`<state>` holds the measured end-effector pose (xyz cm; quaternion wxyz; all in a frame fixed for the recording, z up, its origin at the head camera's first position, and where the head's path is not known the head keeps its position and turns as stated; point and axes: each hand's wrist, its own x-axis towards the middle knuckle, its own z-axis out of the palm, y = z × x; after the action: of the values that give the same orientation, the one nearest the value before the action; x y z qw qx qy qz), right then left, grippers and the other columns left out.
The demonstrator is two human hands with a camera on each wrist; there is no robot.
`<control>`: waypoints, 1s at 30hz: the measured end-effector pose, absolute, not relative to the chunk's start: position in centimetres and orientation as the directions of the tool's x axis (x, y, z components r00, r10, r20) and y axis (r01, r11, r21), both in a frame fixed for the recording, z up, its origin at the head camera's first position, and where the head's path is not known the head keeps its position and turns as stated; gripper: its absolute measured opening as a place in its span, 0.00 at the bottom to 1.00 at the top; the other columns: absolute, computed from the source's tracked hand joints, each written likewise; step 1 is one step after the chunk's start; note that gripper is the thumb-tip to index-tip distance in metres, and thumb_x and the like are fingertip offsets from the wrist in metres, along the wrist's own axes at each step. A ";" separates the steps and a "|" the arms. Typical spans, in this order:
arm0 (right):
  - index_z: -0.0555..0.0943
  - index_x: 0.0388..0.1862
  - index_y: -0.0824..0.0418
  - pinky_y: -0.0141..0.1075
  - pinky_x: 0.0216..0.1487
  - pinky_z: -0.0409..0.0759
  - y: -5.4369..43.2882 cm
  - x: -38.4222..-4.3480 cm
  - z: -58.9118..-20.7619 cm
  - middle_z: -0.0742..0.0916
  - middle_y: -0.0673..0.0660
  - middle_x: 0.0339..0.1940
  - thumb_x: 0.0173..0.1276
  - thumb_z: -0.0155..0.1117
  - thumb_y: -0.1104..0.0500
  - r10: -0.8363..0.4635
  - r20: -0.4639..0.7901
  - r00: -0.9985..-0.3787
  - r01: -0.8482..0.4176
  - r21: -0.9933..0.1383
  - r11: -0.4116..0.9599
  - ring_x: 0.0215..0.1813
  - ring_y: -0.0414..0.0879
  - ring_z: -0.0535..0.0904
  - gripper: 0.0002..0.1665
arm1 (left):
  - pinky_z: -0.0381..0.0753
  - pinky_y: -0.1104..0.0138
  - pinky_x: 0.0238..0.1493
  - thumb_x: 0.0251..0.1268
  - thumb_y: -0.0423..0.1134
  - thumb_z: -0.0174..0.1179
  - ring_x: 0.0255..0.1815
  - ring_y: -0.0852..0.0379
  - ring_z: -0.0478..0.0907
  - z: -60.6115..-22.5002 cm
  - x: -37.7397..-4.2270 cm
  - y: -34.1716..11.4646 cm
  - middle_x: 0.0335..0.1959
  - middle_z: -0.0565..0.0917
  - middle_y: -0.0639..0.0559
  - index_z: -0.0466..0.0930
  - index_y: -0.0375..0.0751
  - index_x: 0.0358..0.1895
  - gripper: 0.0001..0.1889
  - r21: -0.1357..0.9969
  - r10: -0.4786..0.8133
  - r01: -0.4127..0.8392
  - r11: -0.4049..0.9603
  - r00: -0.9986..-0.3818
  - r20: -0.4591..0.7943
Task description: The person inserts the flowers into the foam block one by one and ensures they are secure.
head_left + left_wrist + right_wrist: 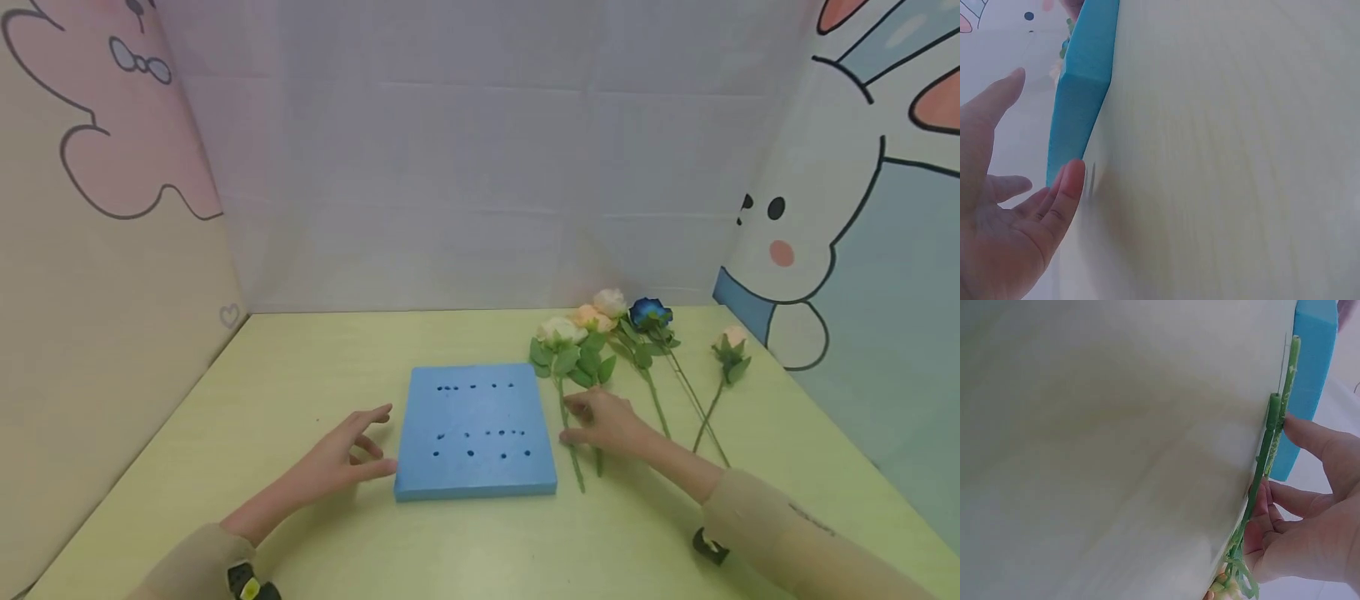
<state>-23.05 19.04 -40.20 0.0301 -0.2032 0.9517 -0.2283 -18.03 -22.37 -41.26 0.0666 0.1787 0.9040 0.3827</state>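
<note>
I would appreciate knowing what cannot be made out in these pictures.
Depth of the holes in the blue board: head view, too small and dark.
One flower head: right wrist view, cut off by the bottom edge.
Right hand: left wrist view, mostly hidden by the board and top edge.

Matt foam, fabric and plastic over pale wood grain
From here, the blue board looks like smooth, matt foam; the blue rose has cloth-like petals; the paler stem seems flecked, rougher plastic. The tabletop shows faint wood grain, the pale backdrop creases like thin sheeting, and the sleeves are matt cloth.
</note>
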 end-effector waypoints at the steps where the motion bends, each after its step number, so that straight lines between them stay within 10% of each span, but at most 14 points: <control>1: 0.79 0.59 0.68 0.53 0.50 0.77 19.0 -23.1 -40.2 0.88 0.59 0.46 0.56 0.76 0.48 -0.398 0.035 -0.917 -0.370 -0.448 0.814 0.46 0.51 0.82 0.37 | 0.80 0.70 0.45 0.59 0.54 0.69 0.49 0.56 0.80 -41.2 -18.0 -22.2 0.71 0.69 0.38 0.56 0.40 0.76 0.47 0.726 0.370 0.256 0.638 -0.929 0.002; 30: 0.80 0.50 0.72 0.36 0.40 0.79 18.0 -22.7 -40.0 0.86 0.55 0.33 0.54 0.77 0.60 -0.269 -0.053 -0.962 -0.178 -0.626 0.760 0.36 0.43 0.80 0.27 | 0.80 0.63 0.50 0.50 0.46 0.76 0.54 0.54 0.80 -42.0 -17.5 -20.0 0.73 0.67 0.37 0.52 0.42 0.79 0.54 0.844 0.291 0.035 0.534 -0.946 -0.144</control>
<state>-22.70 17.98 -39.98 0.0700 -0.1194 0.9354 -0.3254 -17.48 -20.04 -41.99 0.1349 0.0943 0.8654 0.4732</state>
